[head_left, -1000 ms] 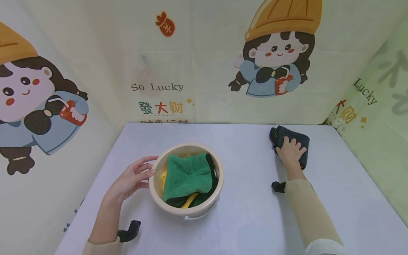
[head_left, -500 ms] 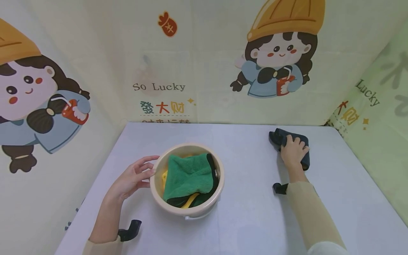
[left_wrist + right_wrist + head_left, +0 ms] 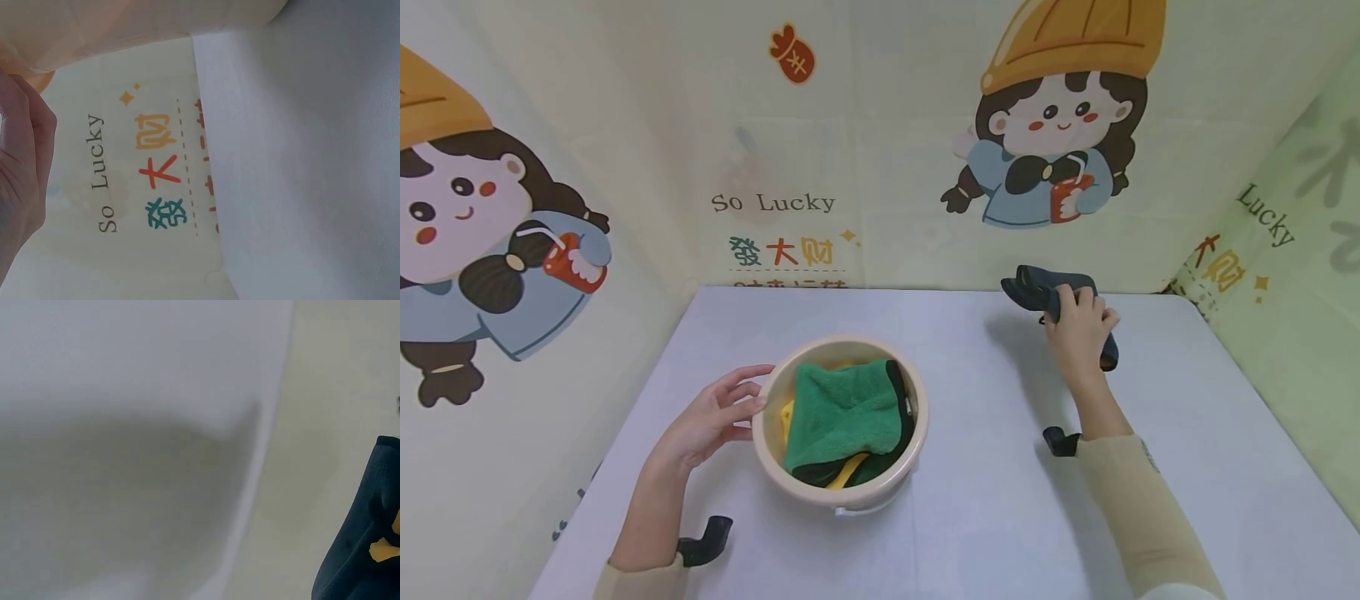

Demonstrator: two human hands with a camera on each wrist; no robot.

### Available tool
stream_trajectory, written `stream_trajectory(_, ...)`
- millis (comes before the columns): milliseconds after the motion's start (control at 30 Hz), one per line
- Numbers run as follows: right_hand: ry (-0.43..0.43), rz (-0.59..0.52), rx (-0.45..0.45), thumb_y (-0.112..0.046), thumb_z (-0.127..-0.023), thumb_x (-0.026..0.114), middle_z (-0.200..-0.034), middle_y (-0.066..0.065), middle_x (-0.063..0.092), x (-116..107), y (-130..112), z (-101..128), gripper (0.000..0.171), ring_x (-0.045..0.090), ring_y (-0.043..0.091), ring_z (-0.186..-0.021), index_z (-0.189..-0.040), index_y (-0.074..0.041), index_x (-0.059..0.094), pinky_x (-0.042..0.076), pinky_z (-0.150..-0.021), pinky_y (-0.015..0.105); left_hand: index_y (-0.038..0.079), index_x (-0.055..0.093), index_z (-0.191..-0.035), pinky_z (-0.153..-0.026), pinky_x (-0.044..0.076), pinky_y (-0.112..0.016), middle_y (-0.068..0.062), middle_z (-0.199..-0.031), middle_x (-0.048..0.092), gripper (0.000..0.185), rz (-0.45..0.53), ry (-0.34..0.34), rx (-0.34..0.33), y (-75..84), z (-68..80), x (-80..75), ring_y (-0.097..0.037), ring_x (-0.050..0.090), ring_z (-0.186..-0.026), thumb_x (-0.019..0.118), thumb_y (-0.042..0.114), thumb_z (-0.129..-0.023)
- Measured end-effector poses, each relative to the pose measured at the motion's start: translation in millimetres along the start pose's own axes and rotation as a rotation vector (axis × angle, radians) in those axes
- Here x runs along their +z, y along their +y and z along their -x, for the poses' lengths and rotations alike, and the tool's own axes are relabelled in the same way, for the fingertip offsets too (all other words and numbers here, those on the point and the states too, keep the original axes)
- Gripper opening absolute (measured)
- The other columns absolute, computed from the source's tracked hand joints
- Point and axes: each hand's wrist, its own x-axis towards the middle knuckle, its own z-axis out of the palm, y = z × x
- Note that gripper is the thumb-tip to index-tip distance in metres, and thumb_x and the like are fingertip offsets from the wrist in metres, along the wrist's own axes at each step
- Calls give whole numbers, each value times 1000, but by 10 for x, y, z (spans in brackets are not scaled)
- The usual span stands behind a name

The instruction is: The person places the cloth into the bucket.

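Observation:
A beige bucket (image 3: pixel 766 433) stands on the white table (image 3: pixel 985 517), holding a green towel (image 3: pixel 842 408) over a yellow cloth (image 3: pixel 786 414). My left hand (image 3: pixel 718 414) rests with straight fingers against the bucket's left rim; the left wrist view shows the bucket wall (image 3: pixel 125 25) and part of the palm (image 3: pixel 22 175). My right hand (image 3: pixel 1078 329) grips a dark navy cloth (image 3: pixel 1037 287) and holds it lifted above the far right of the table. That cloth (image 3: pixel 356 550) fills the right edge of the right wrist view.
Cartoon-printed cloth walls (image 3: pixel 850 142) close in the table at the back and both sides. Bare tabletop lies between the bucket and the right arm and along the front right.
My right hand closed on the dark cloth and raised it off the table, moving it up and slightly left. The left hand and bucket stayed in place.

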Motion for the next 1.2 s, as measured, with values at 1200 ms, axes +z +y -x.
stream_trajectory(1200,-88,-241,-871,-7,-64,82,-101,7,53,-675,-1862,659,48,47,23,-91,-104,-17,58,30,-73,44,14,45,-127,-67,55,-35,-1,-91,57,40,40,-7,-12,22,14,-4,-18,64,-74,56,7,-89)
